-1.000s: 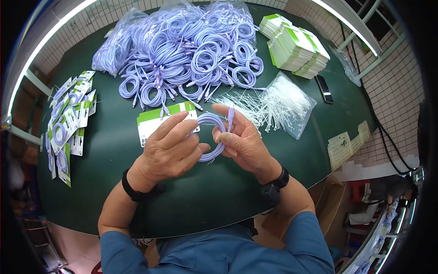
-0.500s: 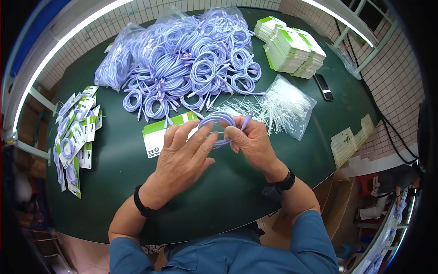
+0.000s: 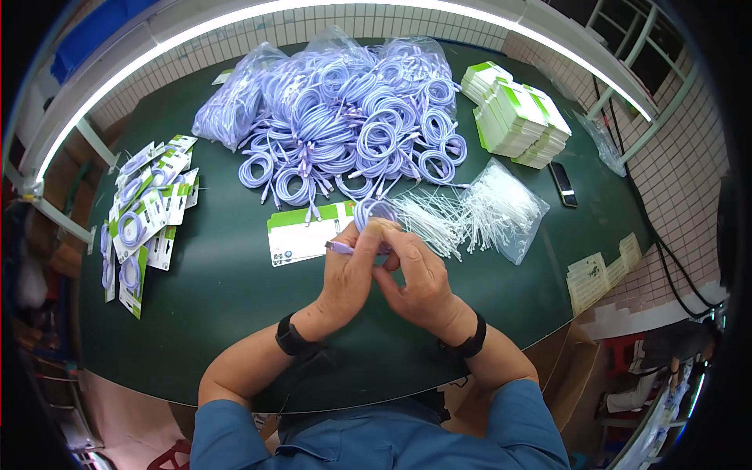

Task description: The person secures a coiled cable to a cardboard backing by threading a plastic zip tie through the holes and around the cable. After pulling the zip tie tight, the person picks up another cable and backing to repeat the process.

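A lilac coiled cable (image 3: 374, 210) stands up between my hands over the middle of the table. My left hand (image 3: 346, 276) is closed round its lower part, and a cable plug (image 3: 338, 247) sticks out to the left past the thumb. Against the near side of the coil, my right hand (image 3: 419, 280) has its fingers curled in close to the left thumb. Whatever these fingers pinch is hidden. Just behind the hands, white and green cards (image 3: 301, 241) lie flat. White cable ties (image 3: 431, 219) are spread to the right of the coil.
A big heap of coiled lilac cables (image 3: 329, 117) fills the back, partly in clear bags. Carded cables (image 3: 141, 215) pile up at the left. Stacked green-white cards (image 3: 517, 117), a phone (image 3: 562, 185) and a bag of cable ties (image 3: 505, 211) stand or lie at the right.
The coil has turned, so its plug now points left rather than up to the right. My left hand, spread before, has closed on the coil; the right hand has moved nearer to it.
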The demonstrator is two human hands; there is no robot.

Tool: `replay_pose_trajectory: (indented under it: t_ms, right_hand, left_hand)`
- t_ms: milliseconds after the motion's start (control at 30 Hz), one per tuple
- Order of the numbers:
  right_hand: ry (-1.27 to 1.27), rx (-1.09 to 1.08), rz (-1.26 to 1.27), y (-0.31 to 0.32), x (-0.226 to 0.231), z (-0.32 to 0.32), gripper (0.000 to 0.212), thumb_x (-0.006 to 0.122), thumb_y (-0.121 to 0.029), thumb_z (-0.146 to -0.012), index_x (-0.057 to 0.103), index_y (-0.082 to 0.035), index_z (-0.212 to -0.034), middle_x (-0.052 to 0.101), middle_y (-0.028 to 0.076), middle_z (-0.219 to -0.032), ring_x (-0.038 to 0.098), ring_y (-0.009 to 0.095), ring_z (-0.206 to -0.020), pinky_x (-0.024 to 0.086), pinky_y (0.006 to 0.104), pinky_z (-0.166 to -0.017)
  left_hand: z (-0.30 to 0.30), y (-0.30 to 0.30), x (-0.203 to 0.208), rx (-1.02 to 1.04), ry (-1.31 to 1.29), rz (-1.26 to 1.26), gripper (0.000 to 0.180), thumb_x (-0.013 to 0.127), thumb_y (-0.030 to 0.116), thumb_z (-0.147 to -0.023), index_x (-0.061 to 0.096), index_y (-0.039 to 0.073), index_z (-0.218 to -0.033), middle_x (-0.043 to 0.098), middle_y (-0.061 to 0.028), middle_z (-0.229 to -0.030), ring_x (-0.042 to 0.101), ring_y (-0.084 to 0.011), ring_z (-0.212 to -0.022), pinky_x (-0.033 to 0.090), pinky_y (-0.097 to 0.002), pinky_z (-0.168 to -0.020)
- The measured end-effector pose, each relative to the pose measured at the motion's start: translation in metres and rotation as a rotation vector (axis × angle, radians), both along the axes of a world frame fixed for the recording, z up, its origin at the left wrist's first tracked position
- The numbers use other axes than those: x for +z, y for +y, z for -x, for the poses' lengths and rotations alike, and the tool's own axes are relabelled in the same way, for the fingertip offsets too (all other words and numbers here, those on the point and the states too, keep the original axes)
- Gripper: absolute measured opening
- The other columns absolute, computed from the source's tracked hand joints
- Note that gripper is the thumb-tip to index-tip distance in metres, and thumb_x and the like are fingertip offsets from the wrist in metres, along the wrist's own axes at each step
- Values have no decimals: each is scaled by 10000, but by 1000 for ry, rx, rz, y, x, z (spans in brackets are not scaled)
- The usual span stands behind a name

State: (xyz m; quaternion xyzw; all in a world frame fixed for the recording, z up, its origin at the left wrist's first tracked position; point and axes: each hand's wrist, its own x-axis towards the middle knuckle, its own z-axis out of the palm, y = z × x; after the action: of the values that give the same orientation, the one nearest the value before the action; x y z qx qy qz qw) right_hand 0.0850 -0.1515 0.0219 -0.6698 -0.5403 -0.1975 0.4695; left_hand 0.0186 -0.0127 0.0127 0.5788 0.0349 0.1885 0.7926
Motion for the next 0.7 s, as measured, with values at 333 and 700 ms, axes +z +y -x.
replay_pose_trajectory:
  t_ms: [333,700]
  right_hand:
    - [1085,263,77,1,-2,-9,473,550,-300,-1149,557,39,-1478,686,69,-992,658,130,-804,546,261,-702]
    - [1117,125,214,32,-13,-19,475,592,-231,-1134,527,31,-1525,625,4,-892,556,50,-698,476,217,-611]
  left_hand:
    - [-11,45,-1,86,12,303,277,560,242,-1147,601,-11,-1254,597,-9,-754,619,-113,-773,501,-250,-758]
    - [-8,43,-37,85,124,113,337,596,169,-1130,563,-33,-1397,608,15,-789,577,-60,-721,479,-217,-693]
